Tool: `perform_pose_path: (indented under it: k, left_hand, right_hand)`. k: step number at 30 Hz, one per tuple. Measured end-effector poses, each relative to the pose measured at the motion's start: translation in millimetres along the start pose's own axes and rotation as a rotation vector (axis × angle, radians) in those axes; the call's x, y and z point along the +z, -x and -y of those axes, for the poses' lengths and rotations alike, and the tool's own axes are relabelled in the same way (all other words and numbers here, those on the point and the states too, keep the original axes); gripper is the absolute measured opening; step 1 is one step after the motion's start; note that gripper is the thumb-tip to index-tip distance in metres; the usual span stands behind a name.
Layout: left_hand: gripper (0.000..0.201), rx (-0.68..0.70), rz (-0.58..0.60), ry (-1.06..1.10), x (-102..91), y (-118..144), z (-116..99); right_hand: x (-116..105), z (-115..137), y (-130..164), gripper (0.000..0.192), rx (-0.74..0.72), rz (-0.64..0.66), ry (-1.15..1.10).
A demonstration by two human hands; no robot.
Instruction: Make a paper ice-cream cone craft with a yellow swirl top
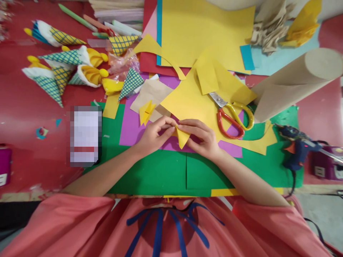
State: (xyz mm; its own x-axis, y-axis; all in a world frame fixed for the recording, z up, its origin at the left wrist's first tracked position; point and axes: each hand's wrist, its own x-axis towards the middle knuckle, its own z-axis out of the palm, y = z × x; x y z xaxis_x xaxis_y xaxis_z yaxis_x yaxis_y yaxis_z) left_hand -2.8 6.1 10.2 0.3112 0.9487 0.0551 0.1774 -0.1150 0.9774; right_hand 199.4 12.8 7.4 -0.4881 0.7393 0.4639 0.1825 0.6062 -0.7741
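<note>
Between my two hands is a small folded piece of yellow paper (183, 138), its pointed end hanging downward. My left hand (158, 132) pinches its upper left edge with thumb and fingertips. From the other side my right hand (200, 137) grips it, fingers over the top and thumb low behind it. Just left of my left hand lies another folded yellow paper piece (147, 112), on a square of brown paper (155, 93). Scissors (230, 114) with one red and one yellow handle lie right of my right hand, blades on yellow paper sheets (187, 96).
Several patterned cones (48, 87) with yellow tips lie at the upper left. A phone (84, 135) rests at the left. A brown paper roll (294, 84) and a blue glue gun (296, 151) are at the right. Green sheets (160, 171) cover the table's front.
</note>
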Motion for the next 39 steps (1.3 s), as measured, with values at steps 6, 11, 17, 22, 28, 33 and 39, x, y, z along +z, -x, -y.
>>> perform_pose_path:
  k: [6, 11, 17, 22, 28, 33, 39]
  left_hand:
    - [0.023, 0.106, -0.087, -0.045, 0.3, 1.5, 3.2]
    - [0.015, 0.241, -0.088, -0.171, -1.3, 2.2, -1.4]
    - [0.016, 0.382, -0.122, -0.234, -3.0, 2.5, -0.4]
    - [0.022, 0.531, -0.126, -0.333, -3.5, 3.2, 1.4]
    - [0.026, 0.593, -0.117, -0.448, -2.5, 3.3, -0.3]
    - [0.021, 0.486, -0.097, -0.357, -1.3, 5.3, 1.4]
    - [0.027, 0.101, -0.025, -0.112, -1.4, 5.0, 1.9]
  right_hand:
    - [0.5, -3.0, 1.0, 0.038, -0.004, -0.009, 0.013]
    - [1.1, -4.3, 0.9, 0.032, 0.002, -0.049, -0.008]
    - [1.0, -4.7, 0.4, 0.020, 0.326, -0.210, -0.222]
    - [-2.9, -3.8, -0.3, 0.029, 0.482, -0.235, -0.342]
    - [-2.4, -2.2, -1.3, 0.024, 0.533, -0.123, -0.426]
    - [0.3, -4.4, -0.1, 0.018, 0.549, -0.140, -0.445]
    - [-0.4, -0.6, -2.4, 0.014, 0.499, -0.081, -0.406]
